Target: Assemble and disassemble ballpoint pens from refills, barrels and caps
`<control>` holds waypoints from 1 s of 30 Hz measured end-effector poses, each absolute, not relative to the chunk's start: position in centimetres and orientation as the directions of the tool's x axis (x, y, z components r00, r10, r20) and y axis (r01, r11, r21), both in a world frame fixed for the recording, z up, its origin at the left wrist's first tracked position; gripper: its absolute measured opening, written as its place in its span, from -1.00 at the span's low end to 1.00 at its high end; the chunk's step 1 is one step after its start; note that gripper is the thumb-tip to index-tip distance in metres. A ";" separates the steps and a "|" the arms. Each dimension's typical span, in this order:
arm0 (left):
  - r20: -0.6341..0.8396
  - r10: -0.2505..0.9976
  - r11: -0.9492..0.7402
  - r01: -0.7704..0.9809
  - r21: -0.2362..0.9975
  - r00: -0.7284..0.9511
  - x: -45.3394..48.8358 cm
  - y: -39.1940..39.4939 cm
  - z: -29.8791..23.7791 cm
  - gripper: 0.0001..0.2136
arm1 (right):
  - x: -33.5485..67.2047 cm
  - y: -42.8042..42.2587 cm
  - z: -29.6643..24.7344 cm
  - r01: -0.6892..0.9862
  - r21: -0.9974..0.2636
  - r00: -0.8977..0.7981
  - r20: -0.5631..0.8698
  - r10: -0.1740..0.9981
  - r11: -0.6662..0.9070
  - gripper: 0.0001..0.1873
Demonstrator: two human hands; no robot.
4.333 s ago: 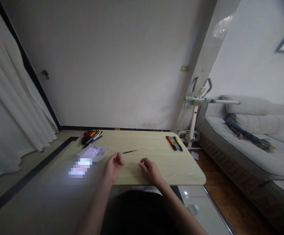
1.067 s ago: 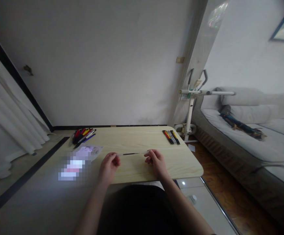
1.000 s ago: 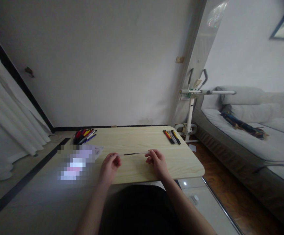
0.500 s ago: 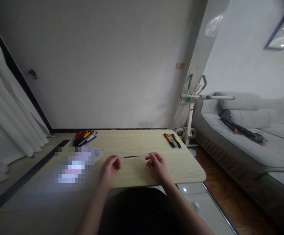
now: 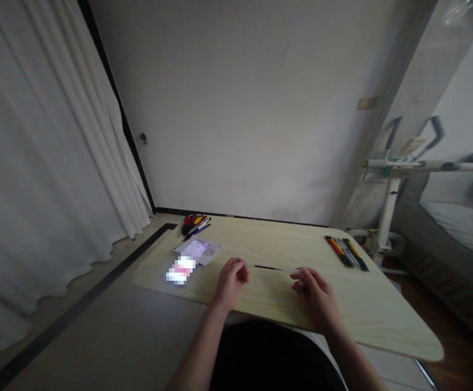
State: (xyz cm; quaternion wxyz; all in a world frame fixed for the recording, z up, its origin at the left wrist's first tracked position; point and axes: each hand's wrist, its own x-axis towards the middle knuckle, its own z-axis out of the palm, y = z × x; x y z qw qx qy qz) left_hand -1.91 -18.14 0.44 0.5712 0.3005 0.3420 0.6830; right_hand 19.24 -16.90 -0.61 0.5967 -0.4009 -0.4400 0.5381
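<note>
A slender pen refill (image 5: 265, 267), clear at its ends and dark along the middle, stretches level between my two hands just over the table. My left hand (image 5: 231, 281) pinches its left end between thumb and fingertips. At the other end, my right hand (image 5: 316, 293) has its thumb and forefinger closed on the clear tip, its other fingers curled. The fingers cover both tips of the refill.
The pale wooden table (image 5: 269, 236) carries a pile of mixed pens (image 5: 195, 225) at the far left and a row of pens (image 5: 346, 253) at the right. Printed paper (image 5: 199, 250) and a bright, pixelated phone-like screen (image 5: 180, 270) lie left of my hands.
My view has swung left, so the table and hands appear farther right and more curtain shows. Both hands keep their hold on the refill, in nearly the same pose.
</note>
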 end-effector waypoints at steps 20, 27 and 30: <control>0.053 0.987 -0.129 -0.559 0.819 -0.150 -1.9 -17.7 0.0 -0.89 | 19.1 -16.1 -1.2 -0.298 -0.933 0.150 0.165 0.975 0.203 -0.73; 0.052 0.986 -0.133 -0.546 0.827 -0.161 -1.8 -17.7 0.1 -0.87 | 19.1 -16.3 -1.0 -0.300 -0.935 0.102 0.166 0.981 0.190 -0.73; 0.043 0.985 -0.129 -0.550 0.825 -0.166 -1.8 -17.7 0.2 -0.87 | 19.2 -16.2 -1.0 -0.278 -0.942 0.109 0.162 0.981 0.186 -0.73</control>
